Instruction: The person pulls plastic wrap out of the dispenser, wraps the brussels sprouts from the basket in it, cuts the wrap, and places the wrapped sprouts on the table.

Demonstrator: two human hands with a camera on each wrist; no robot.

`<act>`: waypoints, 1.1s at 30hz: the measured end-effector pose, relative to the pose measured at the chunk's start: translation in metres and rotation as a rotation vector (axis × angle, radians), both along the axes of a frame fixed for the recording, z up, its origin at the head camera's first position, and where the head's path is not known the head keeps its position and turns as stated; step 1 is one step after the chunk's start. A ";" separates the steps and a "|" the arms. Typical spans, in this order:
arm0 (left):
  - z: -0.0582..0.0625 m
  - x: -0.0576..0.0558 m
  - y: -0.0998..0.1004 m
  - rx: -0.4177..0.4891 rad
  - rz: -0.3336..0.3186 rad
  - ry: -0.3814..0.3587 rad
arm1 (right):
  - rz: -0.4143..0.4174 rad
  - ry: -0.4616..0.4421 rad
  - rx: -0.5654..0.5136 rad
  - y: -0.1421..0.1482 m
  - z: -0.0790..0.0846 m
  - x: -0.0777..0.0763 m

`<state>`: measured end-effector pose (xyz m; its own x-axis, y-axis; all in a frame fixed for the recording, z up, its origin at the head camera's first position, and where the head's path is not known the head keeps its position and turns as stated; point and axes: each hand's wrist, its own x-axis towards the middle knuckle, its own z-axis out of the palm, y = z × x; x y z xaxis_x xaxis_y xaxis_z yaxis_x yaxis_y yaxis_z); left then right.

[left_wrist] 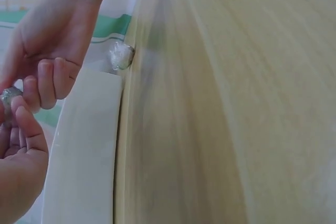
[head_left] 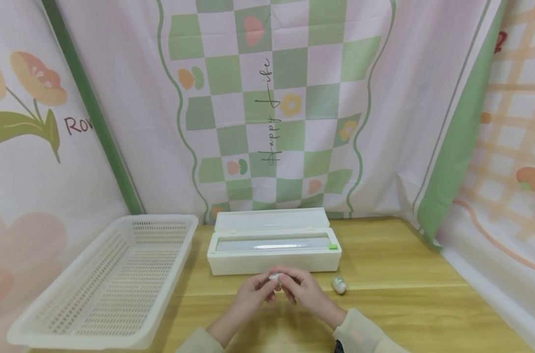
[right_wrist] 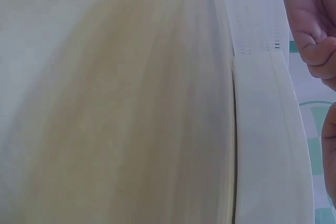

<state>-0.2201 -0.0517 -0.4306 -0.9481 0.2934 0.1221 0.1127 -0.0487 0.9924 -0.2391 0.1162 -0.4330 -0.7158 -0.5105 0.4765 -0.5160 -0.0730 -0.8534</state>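
Note:
Both hands meet in front of the white film box (head_left: 273, 264), over the table. My left hand (head_left: 255, 290) and my right hand (head_left: 309, 292) pinch a small plastic-wrapped lump (head_left: 274, 277) between thumbs and fingertips. In the left wrist view the lump (left_wrist: 9, 97) shows shiny clear film; what is inside is hard to make out. On the table to the right lies a second wrapped lump (head_left: 339, 285), pale with greenish patches. The box lid (head_left: 271, 219) stands raised, and a roll of cling film (head_left: 273, 244) lies inside, a green slide cutter (head_left: 333, 246) at its right end.
A large white slotted basket (head_left: 170, 289) stands on the left of the wooden table (head_left: 417, 294). Patterned cloth curtains (head_left: 289, 68) hang behind and at both sides of the table.

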 end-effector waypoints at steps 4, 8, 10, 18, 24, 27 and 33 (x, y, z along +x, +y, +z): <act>0.001 -0.001 0.002 0.002 0.016 -0.014 | -0.012 -0.032 0.000 0.000 0.000 0.001; 0.003 0.000 0.002 -0.009 0.032 -0.005 | -0.013 -0.059 0.024 0.000 0.001 0.003; 0.004 0.001 0.001 -0.019 0.036 -0.001 | -0.021 -0.057 0.046 0.000 0.001 0.003; 0.001 0.003 0.001 -0.020 0.034 -0.014 | -0.062 0.054 0.055 -0.002 0.015 0.015; 0.000 0.003 0.000 0.037 0.004 -0.056 | -0.025 0.025 0.035 -0.002 0.016 0.015; 0.000 0.001 -0.001 0.034 0.022 -0.076 | 0.016 -0.011 0.046 0.000 0.008 0.009; 0.001 0.001 -0.003 0.013 0.053 -0.084 | 0.052 -0.023 0.090 0.002 0.004 0.003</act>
